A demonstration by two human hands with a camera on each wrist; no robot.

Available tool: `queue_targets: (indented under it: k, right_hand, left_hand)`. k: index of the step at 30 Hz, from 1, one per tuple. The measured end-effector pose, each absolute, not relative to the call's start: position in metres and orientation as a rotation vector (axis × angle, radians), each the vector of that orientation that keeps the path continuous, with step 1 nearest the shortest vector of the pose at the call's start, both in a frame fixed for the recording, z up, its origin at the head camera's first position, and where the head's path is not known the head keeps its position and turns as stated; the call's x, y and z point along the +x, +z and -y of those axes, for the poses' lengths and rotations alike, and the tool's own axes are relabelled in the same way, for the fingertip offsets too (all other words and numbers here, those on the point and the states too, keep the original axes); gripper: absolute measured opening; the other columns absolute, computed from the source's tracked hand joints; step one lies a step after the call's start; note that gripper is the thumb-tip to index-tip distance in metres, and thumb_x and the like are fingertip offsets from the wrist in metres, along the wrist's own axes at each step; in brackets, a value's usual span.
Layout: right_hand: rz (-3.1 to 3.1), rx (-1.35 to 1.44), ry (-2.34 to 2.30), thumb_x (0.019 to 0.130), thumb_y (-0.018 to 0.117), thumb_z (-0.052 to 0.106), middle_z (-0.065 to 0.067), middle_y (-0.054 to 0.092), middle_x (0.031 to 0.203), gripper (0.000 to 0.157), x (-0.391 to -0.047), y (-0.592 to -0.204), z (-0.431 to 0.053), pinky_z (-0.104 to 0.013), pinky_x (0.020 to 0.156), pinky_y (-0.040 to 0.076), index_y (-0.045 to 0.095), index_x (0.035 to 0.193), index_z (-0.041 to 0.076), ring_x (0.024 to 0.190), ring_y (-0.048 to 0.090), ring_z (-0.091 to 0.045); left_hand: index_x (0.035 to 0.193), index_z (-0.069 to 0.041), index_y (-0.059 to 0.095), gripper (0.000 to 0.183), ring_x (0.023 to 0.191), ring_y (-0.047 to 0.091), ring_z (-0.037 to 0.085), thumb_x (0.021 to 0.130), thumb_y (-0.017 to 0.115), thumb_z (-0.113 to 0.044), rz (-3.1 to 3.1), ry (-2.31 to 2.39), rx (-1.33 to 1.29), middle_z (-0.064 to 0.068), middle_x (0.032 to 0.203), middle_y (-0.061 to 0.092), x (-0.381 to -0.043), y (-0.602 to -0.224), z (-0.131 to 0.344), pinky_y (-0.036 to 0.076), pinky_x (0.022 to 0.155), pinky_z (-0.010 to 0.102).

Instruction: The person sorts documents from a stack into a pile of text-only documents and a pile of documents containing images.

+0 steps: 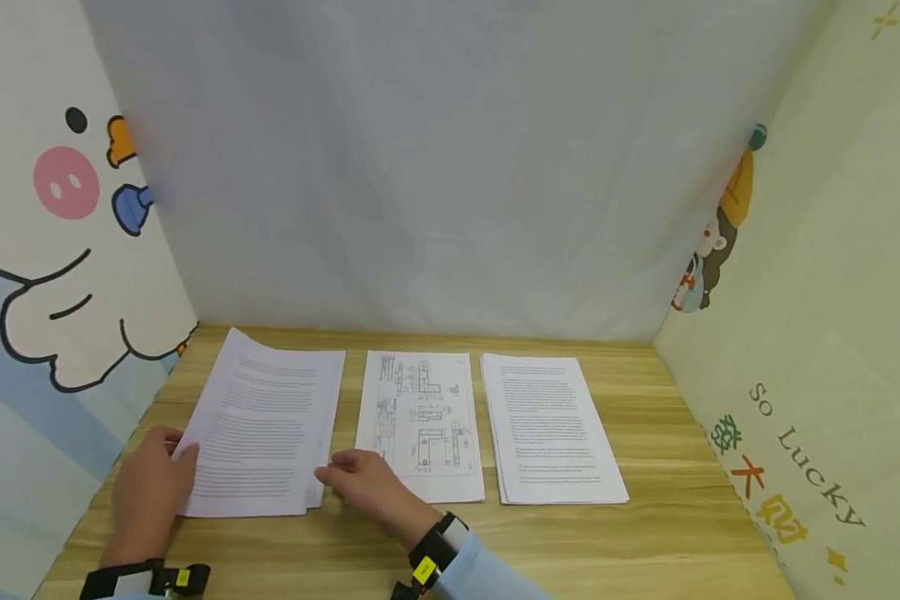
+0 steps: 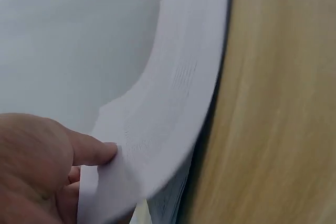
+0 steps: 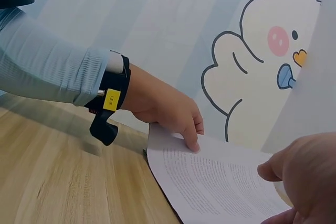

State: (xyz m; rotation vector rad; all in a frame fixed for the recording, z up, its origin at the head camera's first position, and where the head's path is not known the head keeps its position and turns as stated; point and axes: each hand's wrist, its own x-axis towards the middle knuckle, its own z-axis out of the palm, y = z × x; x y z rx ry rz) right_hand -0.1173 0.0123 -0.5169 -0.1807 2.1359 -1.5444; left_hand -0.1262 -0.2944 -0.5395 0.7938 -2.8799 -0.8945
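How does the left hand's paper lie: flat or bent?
Bent: the left hand pinches its edge, and the left wrist view shows the paper curving away from the table.

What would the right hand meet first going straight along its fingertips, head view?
Probably the right edge of the leftmost printed sheets; the right hand points at it from close by, though whether they already touch is unclear.
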Motion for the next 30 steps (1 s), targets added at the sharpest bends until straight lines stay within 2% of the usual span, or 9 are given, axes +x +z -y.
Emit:
queue_targets:
  k: [6, 9, 11, 14, 17, 22, 25, 28, 30]
  right_hand:
    - [-2.113, -0.164, -1.548, 0.097, 0.068, 0.041, -0.002, 0.073, 0.112, 0.054, -0.114, -0.516, -0.011, -0.036, 0.085, 0.055, 0.066, 0.134, 0.002, 0.095, 0.068, -0.014]
    - [-2.065, -0.135, -1.598, 0.098, 0.068, 0.037, -0.003, 0.073, 0.107, 0.053, -0.113, -0.514, -0.01, -0.039, 0.087, 0.056, 0.063, 0.134, -0.001, 0.094, 0.071, -0.019]
    - [-2.044, -0.118, -1.622, 0.099, 0.068, 0.035, -0.004, 0.073, 0.106, 0.052, -0.112, -0.513, -0.009, -0.041, 0.088, 0.057, 0.062, 0.135, -0.002, 0.094, 0.072, -0.02]
    - [-2.03, -0.105, -1.645, 0.099, 0.068, 0.034, -0.005, 0.073, 0.104, 0.052, -0.112, -0.513, -0.007, -0.043, 0.088, 0.057, 0.062, 0.135, -0.003, 0.093, 0.072, -0.021]
    - [-2.006, -0.088, -1.678, 0.098, 0.069, 0.033, -0.006, 0.072, 0.104, 0.052, -0.111, -0.513, -0.005, -0.044, 0.088, 0.058, 0.062, 0.134, -0.004, 0.093, 0.073, -0.022]
    - [-1.956, -0.049, -1.762, 0.098, 0.069, 0.032, -0.006, 0.075, 0.103, 0.051, -0.112, -0.514, 0.0, -0.043, 0.087, 0.059, 0.062, 0.134, -0.003, 0.09, 0.074, -0.021]
    - [-1.948, -0.037, -1.828, 0.098, 0.069, 0.032, -0.003, 0.077, 0.101, 0.046, -0.115, -0.516, 0.003, -0.042, 0.086, 0.059, 0.065, 0.132, 0.001, 0.088, 0.075, -0.019]
    - [-1.976, -0.029, -1.875, 0.098, 0.07, 0.03, 0.0, 0.078, 0.095, 0.037, -0.118, -0.517, 0.004, -0.037, 0.076, 0.059, 0.068, 0.126, 0.007, 0.085, 0.074, -0.017]
    - [-2.001, -0.031, -1.892, 0.097, 0.071, 0.026, 0.001, 0.078, 0.092, 0.029, -0.119, -0.517, 0.004, -0.031, 0.066, 0.055, 0.07, 0.122, 0.01, 0.082, 0.073, -0.015]
  left_hand:
    - [0.155, 0.01, 0.032, 0.061, 0.123, 0.047, 0.054, 0.109, 0.047, -0.027, 2.905, -1.131, 0.78, 0.041, 0.146, 0.042, -0.127, -0.544, 0.308, 0.043, 0.097, 0.065]
    - [0.16, 0.009, 0.025, 0.066, 0.128, 0.043, 0.054, 0.111, 0.044, -0.031, 2.869, -1.257, 0.809, 0.041, 0.152, 0.036, -0.127, -0.543, 0.309, 0.041, 0.103, 0.066]
    - [0.16, 0.008, 0.025, 0.067, 0.124, 0.047, 0.052, 0.111, 0.045, -0.032, 2.843, -1.31, 0.819, 0.04, 0.15, 0.037, -0.127, -0.541, 0.309, 0.045, 0.099, 0.065]
    - [0.16, 0.009, 0.026, 0.066, 0.113, 0.055, 0.046, 0.111, 0.045, -0.031, 2.809, -1.358, 0.809, 0.039, 0.146, 0.043, -0.125, -0.538, 0.31, 0.051, 0.086, 0.055]
    - [0.159, 0.009, 0.028, 0.065, 0.11, 0.058, 0.043, 0.111, 0.045, -0.031, 2.793, -1.391, 0.81, 0.038, 0.144, 0.046, -0.125, -0.535, 0.311, 0.05, 0.079, 0.046]
    - [0.162, 0.006, 0.025, 0.071, 0.11, 0.059, 0.041, 0.111, 0.046, -0.038, 2.759, -1.474, 0.816, 0.037, 0.148, 0.043, -0.123, -0.533, 0.309, 0.05, 0.074, 0.038]
    - [0.162, 0.003, 0.027, 0.07, 0.099, 0.064, 0.033, 0.111, 0.045, -0.041, 2.751, -1.504, 0.765, 0.035, 0.144, 0.049, -0.122, -0.532, 0.306, 0.05, 0.067, 0.034]
    - [0.161, 0.002, 0.029, 0.069, 0.085, 0.066, 0.026, 0.11, 0.045, -0.042, 2.732, -1.551, 0.698, 0.034, 0.136, 0.056, -0.12, -0.532, 0.303, 0.052, 0.063, 0.033]
    - [0.16, 0.002, 0.03, 0.068, 0.079, 0.066, 0.023, 0.11, 0.046, -0.042, 2.714, -1.583, 0.665, 0.033, 0.131, 0.059, -0.119, -0.531, 0.301, 0.053, 0.062, 0.033]
